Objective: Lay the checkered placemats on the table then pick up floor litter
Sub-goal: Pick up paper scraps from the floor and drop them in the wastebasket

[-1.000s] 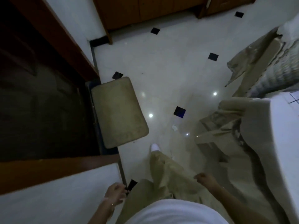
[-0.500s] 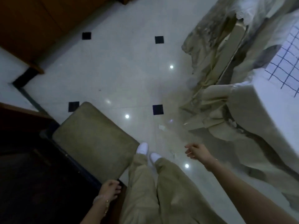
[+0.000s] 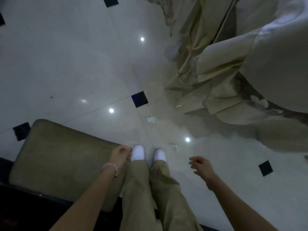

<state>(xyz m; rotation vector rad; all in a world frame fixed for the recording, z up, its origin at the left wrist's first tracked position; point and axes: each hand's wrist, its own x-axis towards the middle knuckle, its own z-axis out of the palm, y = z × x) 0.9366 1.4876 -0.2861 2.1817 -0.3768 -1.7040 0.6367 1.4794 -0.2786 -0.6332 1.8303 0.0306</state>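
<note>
Floor mat (image 3: 58,155): olive with rounded corners, lying lower left on the pale glossy floor (image 3: 66,64); its right edge passes under the left hand
Left hand (image 3: 120,154): fingers loosely curled with nothing seen in them; it hangs just beside the left shoe, a beaded bracelet (image 3: 109,165) on the wrist
Shoes (image 3: 138,152): white, side by side, toes pointing up-frame towards the litter
Larger paper scrap (image 3: 150,119): crumpled white, lying on the tile ahead of the toes and a little right, near a black inset tile (image 3: 139,99); no clear long axis
Smaller paper scrap (image 3: 175,146): thin and ragged, just right of the right toe, between that shoe and the right hand; too small to tell its long axis
Right hand (image 3: 200,164): fingers apart and relaxed, empty, held above the floor to the right of the legs
Deciding relation: both scraps lie up-frame and left of the right hand, which looks the nearer hand to each; the smaller scrap is its closest target
Tablecloth (image 3: 208,80): beige, draped down to the floor on the right, hiding the table; no checkered placemats in view here
Containers: no bin, bag or dustpan shows, so a lifted scrap would likely have to be kept in the hand
</note>
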